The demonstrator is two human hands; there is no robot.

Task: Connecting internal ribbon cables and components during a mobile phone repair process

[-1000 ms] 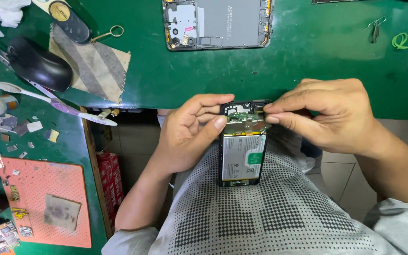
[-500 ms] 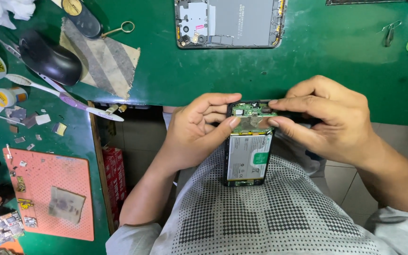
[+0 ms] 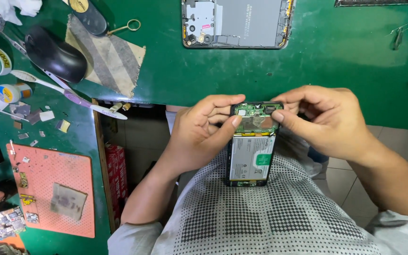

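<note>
**Head view: opened phone held over the lap**

I see my left hand [image 3: 199, 137] and right hand [image 3: 329, 123] both grasping the opened phone [image 3: 253, 144], thumbs pressed on its green circuit board at the top end. The phone sits just below the edge of the green table [image 3: 336, 71], its battery facing up. Farther up the table from the phone lies a detached phone frame [image 3: 237, 23]; a black mouse [image 3: 55, 54] sits far to its left.
</note>
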